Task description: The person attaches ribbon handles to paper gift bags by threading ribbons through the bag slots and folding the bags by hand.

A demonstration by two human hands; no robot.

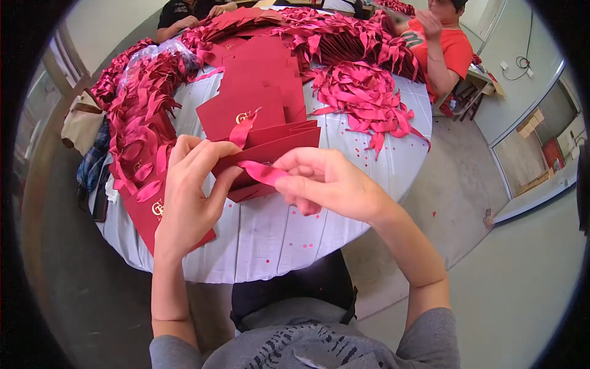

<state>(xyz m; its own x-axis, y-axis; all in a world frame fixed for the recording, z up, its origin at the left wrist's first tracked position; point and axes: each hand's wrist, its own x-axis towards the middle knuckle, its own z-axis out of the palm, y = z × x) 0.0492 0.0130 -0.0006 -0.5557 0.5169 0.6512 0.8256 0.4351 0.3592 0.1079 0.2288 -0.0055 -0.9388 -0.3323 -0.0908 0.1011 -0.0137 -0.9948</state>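
Note:
A dark red paper gift bag stands in front of me on the table, its opening towards me. My left hand is closed at the bag's left upper edge, fingertips pinching the pink ribbon against it. My right hand pinches the other stretch of this ribbon between thumb and fingers, just right of the bag's middle. The ribbon spans the short gap between both hands. Another pink ribbon piece sticks up behind the left fingertips. The lower part of the bag is partly hidden by my hands.
Flat red bags are stacked beyond. A heap of loose pink ribbons lies to the right. Ribboned bags line the left and far sides of the white-covered table. A person in an orange-red shirt sits at the far right.

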